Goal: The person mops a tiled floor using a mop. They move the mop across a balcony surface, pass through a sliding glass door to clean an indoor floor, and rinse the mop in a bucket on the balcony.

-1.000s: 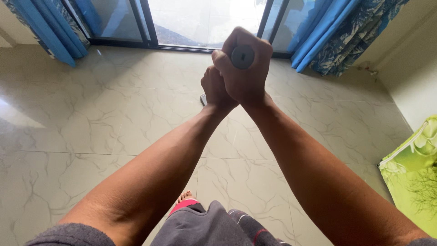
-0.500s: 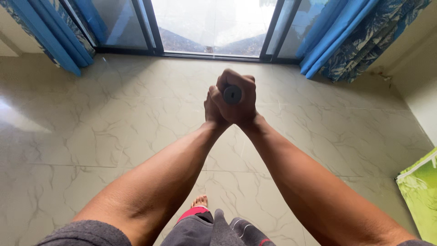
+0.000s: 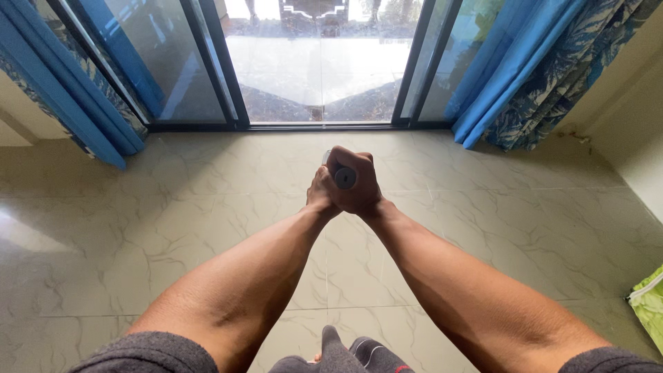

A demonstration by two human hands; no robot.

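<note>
— What are your hands doing right now?

— I'm clenching both of them around a handle [image 3: 345,177], just above the middle of the frame. My right hand [image 3: 358,186] is sitting on top, fingers curled tight, and the handle's round grey end is peeking out of that fist, facing up at me. My left hand [image 3: 320,193] is gripping just beside it, a little left and mostly tucked behind the right, the two touching.

— Can you see what's at the other end of the handle?

— No. My fists are hiding the shaft, apart from a pale sliver showing just above my knuckles. I can't tell what it's attached to.

— And around you?

— My forearms are stretching in from the bottom corners and meeting at the grip. Beneath them the pale marbled floor tiles [image 3: 173,207] are filling most of the view. A sliding glass door [image 3: 318,69] with dark frames is running along the top, blue curtains [image 3: 511,76] are hanging at the upper right and upper left, and a bit of green cloth [image 3: 650,307] is poking in at the lower right edge.
</note>
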